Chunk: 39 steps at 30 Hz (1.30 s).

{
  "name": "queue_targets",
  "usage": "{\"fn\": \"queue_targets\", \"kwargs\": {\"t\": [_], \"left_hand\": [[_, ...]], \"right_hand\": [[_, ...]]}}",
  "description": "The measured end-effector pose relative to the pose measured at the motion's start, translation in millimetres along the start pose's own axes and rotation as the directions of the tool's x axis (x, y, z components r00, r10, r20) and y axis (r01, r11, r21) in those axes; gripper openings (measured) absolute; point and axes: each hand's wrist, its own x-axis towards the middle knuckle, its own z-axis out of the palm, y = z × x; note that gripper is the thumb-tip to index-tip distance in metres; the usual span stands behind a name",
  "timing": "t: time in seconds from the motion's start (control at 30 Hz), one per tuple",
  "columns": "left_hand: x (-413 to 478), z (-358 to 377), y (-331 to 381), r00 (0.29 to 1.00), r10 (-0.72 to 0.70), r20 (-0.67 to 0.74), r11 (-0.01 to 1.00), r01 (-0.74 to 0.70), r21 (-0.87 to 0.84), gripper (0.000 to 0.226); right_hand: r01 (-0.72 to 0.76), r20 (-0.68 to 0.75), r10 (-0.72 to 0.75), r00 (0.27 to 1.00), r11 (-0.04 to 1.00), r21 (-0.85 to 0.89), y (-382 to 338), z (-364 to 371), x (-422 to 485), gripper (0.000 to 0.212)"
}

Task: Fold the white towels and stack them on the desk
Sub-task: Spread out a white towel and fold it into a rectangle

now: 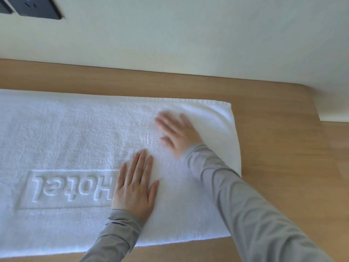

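Spread flat on the desk (283, 167) under both hands: a white towel (66, 133), a long band running out of view to the left of the left hand and ending in a short edge just to the right of the right hand. Embossed in its pile, a framed "Hotel" lettering (69, 188), upside down from this view, immediately left of the left hand, the frame's end covered by that hand. Pressed down by the left hand (135, 186), palm flat, fingers straight and close together, pointing away from the person, gripping nothing. Touched also by the right hand (178, 133), beyond and slightly to the right of the left one, palm down with fingers spread and straight, released rather than grasping; blurred, so no finer detail of the fingers. Grey sleeves (245, 205) on both arms down to the wrists, the right forearm lying over the towel's right end. Bare wood-grain desk to the right of the right hand and in a strip beyond both hands' fingertips, up to a pale wall (188, 35). High on that wall, far left of and beyond the left hand, a dark panel (35, 6), cut off by the frame edge.
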Motion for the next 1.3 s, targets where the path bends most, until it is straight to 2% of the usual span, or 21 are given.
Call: {"fn": "queue_targets", "kwargs": {"t": [0.07,0.13,0.23,0.3,0.33,0.4,0.47,0.53,0.63,0.73,0.8,0.87,0.93,1.0,1.03,1.17,1.3], "left_hand": [[0,1,0,1.0,0.003,-0.001,1.0,-0.003,-0.007,0.061],[0,1,1,1.0,-0.001,0.003,1.0,0.001,-0.001,0.061],[-1,0,1,1.0,-0.002,0.007,1.0,0.002,0.01,0.062],[0,1,0,1.0,-0.004,0.008,1.0,0.004,0.017,0.062],[0,1,1,1.0,-0.004,0.009,1.0,0.004,0.016,0.062],[-1,1,1,1.0,-0.004,0.006,1.0,0.004,0.014,0.062],[0,1,1,1.0,0.002,0.004,1.0,-0.002,0.025,0.062],[0,0,1,1.0,0.007,0.005,0.999,-0.007,0.032,0.063],[0,1,1,1.0,0.001,-0.008,1.0,-0.001,0.031,0.063],[-1,1,2,1.0,0.002,-0.013,0.999,-0.001,0.033,0.062],[0,1,1,1.0,-0.002,-0.014,0.999,0.002,0.036,0.062],[-1,0,1,1.0,-0.008,-0.013,1.0,0.008,0.031,0.062],[-1,0,1,1.0,-0.011,-0.011,0.999,0.012,0.037,0.063],[-1,0,2,1.0,-0.015,-0.009,0.999,0.015,0.04,0.064],[-1,0,1,1.0,-0.017,-0.01,0.999,0.017,0.037,0.064],[0,1,0,1.0,-0.012,-0.01,0.999,0.012,0.038,0.063],[-1,2,0,1.0,-0.018,-0.013,1.0,0.018,0.021,0.062]], "right_hand": [[-0.245,-0.029,0.245,0.969,0.969,0.009,51,-1,-14,0.054],[-0.47,0.0,0.47,0.883,0.883,0.002,101,-7,-28,0.056],[-0.58,0.088,0.581,0.809,0.814,-0.036,120,-16,-34,0.06],[-0.651,0.001,0.652,0.758,0.757,-0.052,97,-19,-30,0.064],[-0.656,-0.069,0.653,0.754,0.753,-0.038,76,-19,-31,0.065],[-0.534,-0.141,0.534,0.834,0.844,0.04,13,-15,-37,0.065],[-0.317,-0.112,0.323,0.94,0.946,0.064,-57,0,-56,0.063],[-0.236,-0.045,0.239,0.97,0.97,0.065,-87,13,-87,0.061],[-0.417,0.019,0.417,0.909,0.909,0.001,-48,16,-132,0.065],[-0.653,0.098,0.648,0.755,0.757,0.027,-1,13,-177,0.075],[-0.73,0.049,0.729,0.683,0.678,0.085,2,5,-191,0.08],[-0.705,-0.086,0.712,0.696,0.702,0.102,-17,-3,-190,0.077],[-0.596,-0.151,0.605,0.782,0.796,0.106,-47,-2,-183,0.07],[-0.441,-0.075,0.444,0.893,0.896,0.055,-77,9,-182,0.063],[-0.387,-0.031,0.388,0.921,0.922,0.024,-85,14,-185,0.062],[-0.387,0.058,0.389,0.92,0.921,-0.042,-70,23,-212,0.061],[-0.493,0.11,0.488,0.866,0.87,0.025,-45,19,-234,0.065]]}}
